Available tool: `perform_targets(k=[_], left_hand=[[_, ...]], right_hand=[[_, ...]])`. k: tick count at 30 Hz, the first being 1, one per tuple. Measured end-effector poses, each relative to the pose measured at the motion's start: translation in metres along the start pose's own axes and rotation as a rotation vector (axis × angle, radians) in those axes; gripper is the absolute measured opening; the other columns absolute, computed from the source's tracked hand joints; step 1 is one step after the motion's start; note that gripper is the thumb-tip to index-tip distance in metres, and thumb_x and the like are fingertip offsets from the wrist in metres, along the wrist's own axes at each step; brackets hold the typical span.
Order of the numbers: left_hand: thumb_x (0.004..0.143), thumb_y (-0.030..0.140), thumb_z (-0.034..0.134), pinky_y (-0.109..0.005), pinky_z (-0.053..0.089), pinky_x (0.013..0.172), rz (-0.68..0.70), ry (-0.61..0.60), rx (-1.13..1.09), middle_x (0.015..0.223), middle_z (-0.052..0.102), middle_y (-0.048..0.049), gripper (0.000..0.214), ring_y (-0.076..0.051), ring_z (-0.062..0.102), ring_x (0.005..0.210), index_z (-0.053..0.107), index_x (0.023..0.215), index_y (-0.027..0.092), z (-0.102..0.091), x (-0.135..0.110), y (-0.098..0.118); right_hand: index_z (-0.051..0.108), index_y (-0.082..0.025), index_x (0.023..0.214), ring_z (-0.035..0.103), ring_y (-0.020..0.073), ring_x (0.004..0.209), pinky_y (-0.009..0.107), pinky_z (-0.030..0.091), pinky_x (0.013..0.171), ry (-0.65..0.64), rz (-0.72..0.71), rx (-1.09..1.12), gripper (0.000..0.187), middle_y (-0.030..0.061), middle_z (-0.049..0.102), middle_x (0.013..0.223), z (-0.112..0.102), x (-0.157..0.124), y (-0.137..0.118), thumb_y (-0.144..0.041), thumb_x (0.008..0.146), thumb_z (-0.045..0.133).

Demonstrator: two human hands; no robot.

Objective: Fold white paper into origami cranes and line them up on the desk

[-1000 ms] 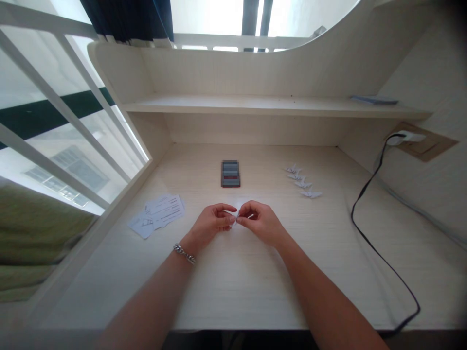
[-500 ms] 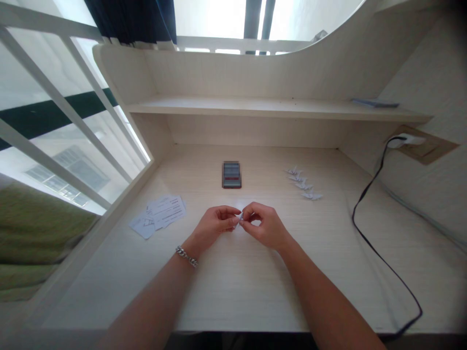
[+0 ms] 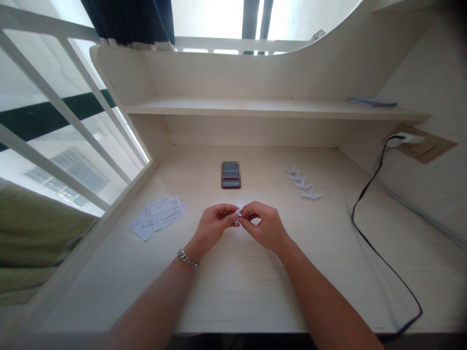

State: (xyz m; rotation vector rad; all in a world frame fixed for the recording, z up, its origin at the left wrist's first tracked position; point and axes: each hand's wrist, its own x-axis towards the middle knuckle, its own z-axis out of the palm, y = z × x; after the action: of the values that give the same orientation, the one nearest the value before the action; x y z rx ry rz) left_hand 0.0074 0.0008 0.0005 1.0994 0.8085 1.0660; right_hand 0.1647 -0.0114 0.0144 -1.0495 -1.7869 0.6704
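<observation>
Your left hand (image 3: 213, 225) and right hand (image 3: 265, 225) pinch a small paper piece (image 3: 238, 214) above the desk (image 3: 233, 296)
Phone (image 3: 230, 175) just beyond it, paper slips (image 3: 160, 217) left, folded figures (image 3: 302, 184) and cable (image 3: 368, 233) right; both hands curl inward, fingertips meeting on the paper

White paper piece (image 3: 238, 214) is mostly covered by the fingertips of left hand (image 3: 213, 226) and right hand (image 3: 264, 224); its shape cannot be made out. Face of dark flat object (image 3: 230, 175), farther off, is blurred. Print on paper slips (image 3: 160, 216), left, is too small to be read. Black cable (image 3: 368, 233) is lost past the near desk edge, right.
</observation>
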Motion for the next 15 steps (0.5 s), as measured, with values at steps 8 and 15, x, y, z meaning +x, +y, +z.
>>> perform_targets(k=[8, 15], left_hand=[[0.068, 0.025, 0.068, -0.030, 0.049, 0.071, 0.033, 0.016, 0.027, 0.073, 0.064, -0.0052, 0.020, -0.013, 0.058, 0.067, 0.065, 0.081, 0.010, -0.0010, 0.0010, 0.0003], [0.067, 0.024, 0.069, -0.030, 0.049, 0.072, 0.063, 0.032, 0.019, 0.074, 0.064, -0.0043, 0.019, -0.013, 0.058, 0.070, 0.065, 0.080, 0.011, -0.0011, 0.0016, -0.0020]], right_hand=[[0.060, -0.019, 0.078, 0.057, 0.0140, 0.068, 0.026, 0.049, 0.058, 0.015, -0.046, -0.075, 0.006, 0.0032, 0.060, 0.076, 0.0005, -0.0001, -0.0015, -0.018, 0.074, 0.055], [0.060, -0.019, 0.078, 0.056, 0.0127, 0.069, 0.024, 0.048, 0.058, -0.001, -0.069, -0.137, 0.008, 0.0030, 0.059, 0.076, 0.0010, 0.0004, 0.0014, -0.015, 0.076, 0.053]])
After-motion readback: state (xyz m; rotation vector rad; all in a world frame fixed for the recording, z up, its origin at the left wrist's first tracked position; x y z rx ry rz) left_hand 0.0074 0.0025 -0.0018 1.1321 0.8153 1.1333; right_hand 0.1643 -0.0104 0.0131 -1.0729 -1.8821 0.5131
